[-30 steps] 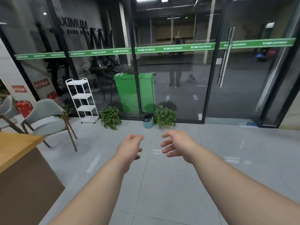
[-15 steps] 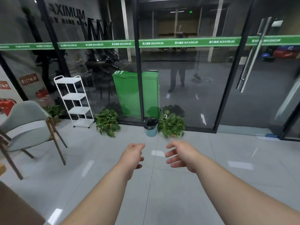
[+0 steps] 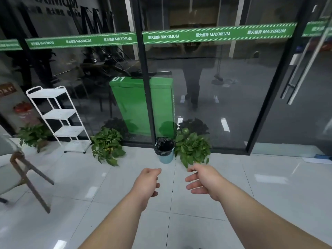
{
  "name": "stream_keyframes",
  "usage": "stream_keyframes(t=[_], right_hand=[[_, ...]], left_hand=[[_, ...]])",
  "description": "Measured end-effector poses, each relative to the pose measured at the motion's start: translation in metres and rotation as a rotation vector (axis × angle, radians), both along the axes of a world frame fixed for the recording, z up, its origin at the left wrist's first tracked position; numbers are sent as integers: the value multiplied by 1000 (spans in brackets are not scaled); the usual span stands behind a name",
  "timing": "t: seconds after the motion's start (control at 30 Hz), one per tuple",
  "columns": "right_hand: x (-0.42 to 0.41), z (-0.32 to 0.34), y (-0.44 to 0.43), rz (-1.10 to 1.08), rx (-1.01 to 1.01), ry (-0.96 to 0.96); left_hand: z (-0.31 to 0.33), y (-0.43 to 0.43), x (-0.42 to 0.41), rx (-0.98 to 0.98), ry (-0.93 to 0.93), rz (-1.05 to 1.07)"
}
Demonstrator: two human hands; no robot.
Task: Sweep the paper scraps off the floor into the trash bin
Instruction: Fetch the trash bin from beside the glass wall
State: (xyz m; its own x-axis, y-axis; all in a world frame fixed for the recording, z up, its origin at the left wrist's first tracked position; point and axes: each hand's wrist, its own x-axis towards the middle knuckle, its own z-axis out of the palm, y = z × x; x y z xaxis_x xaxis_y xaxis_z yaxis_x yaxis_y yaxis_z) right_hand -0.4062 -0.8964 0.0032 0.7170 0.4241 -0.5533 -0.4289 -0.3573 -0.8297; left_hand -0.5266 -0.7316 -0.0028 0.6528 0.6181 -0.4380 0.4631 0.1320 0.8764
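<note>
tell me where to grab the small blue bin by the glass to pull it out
Take the bin by its near rim, from above and in front. It stands upright, top open, a black bag folded over the rim. A plant crowds its right side and the glass wall is close behind, so the near side looks freest.

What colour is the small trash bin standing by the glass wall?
Light blue, lined with a black bag; trash bin, head view.

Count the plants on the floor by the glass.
3: one plant left of the white rack, one right of it, one right of the trash bin. Others may be hidden.
</note>
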Motion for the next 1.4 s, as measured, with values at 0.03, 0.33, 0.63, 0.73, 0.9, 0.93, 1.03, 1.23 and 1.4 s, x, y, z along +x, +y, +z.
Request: stream_keyframes(t=[0.03,0.33,0.63,0.73,0.9,0.93,1.03,1.23,1.4], right_hand=[[25,-5,10,0,0,7],[241,-11,89,77,-110,-1],[367,-63,207,111,-186,49],[411,-91,261,106,-229,83],[480,-158,354,52,-297,137],[490,-173,369,37,-306,151],[520,-216,407,-14,-325,201],[589,-303,459,-18,-402,214],[657,-400,499,50,-505,120]], left_hand=[[-4,9,24,-2,6,10],[-15,86,213,-49,74,86],[-68,195,332,-125,162,128],[-99,247,373,-161,179,106],[-160,345,443,-185,287,63],[-171,361,456,-191,319,54],[-205,404,491,-221,385,24],[-290,454,559,-237,477,-19],[-393,478,610,-289,494,-28]])
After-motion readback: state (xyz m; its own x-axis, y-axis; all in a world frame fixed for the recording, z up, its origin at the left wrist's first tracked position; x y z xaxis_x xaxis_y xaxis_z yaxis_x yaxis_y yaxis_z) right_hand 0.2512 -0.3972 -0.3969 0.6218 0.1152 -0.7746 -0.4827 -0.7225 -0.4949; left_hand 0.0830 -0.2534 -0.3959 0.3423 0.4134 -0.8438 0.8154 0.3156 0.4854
